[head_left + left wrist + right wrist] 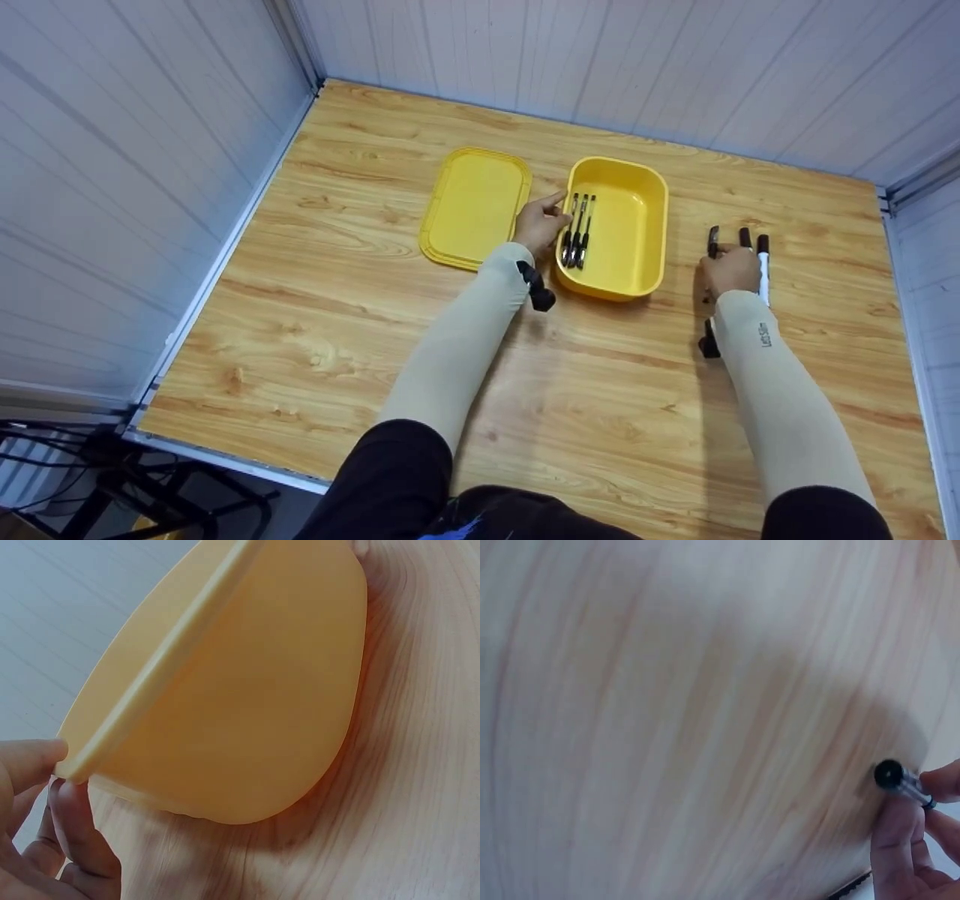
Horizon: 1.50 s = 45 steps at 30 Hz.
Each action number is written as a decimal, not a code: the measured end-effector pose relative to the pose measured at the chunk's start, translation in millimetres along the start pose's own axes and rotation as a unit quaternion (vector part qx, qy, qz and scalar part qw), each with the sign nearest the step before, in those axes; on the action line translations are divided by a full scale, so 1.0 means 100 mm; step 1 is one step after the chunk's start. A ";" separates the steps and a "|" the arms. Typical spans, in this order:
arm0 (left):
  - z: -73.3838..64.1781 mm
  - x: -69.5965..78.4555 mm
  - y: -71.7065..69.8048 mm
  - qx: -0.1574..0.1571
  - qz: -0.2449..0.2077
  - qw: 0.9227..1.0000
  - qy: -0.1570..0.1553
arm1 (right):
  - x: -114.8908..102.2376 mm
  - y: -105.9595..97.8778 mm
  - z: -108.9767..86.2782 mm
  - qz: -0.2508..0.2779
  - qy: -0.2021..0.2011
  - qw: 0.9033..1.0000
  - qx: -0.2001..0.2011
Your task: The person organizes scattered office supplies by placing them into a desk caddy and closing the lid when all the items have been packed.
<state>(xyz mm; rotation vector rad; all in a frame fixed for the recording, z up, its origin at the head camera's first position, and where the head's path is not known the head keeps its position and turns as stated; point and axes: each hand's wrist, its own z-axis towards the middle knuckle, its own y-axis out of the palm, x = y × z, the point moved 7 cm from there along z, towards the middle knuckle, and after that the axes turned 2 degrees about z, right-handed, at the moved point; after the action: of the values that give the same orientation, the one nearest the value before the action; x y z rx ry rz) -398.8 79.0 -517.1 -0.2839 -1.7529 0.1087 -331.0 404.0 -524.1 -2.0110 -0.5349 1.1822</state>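
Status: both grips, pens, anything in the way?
Left grip pinching edge of yellow rounded-rectangular plastic box. Right grip holding slim black-and-clear plastic pen. Three similar pens inside box. No obstruction visible between right grip and box.

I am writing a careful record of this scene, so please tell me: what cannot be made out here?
Head view: most of the left black-capped marker, hidden by the right hand.
Head view: any print on the three pens in the yellow box, too small to read.
Left wrist view: the yellow box's floor, hidden by its wall.
Right wrist view: a dark ridged strip, cut off by the bottom edge, not identifiable.
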 end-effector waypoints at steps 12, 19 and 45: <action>-0.01 -0.01 0.01 -0.002 -0.024 1.000 -0.006 | -0.04 -0.10 0.01 0.007 -0.025 1.000 0.019; -0.01 0.00 0.00 0.000 -0.021 1.000 -0.003 | -0.10 -0.15 -0.01 0.026 -0.054 0.998 0.036; -0.01 0.01 0.00 0.000 -0.010 1.000 -0.001 | -0.37 -0.16 -0.20 0.129 -0.074 0.989 -0.004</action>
<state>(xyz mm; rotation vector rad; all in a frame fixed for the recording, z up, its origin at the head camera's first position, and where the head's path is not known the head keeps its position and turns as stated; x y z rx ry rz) -397.9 79.2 -515.5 -0.2666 -1.7571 0.0940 -331.3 382.2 -484.8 -2.0542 -0.3570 1.4973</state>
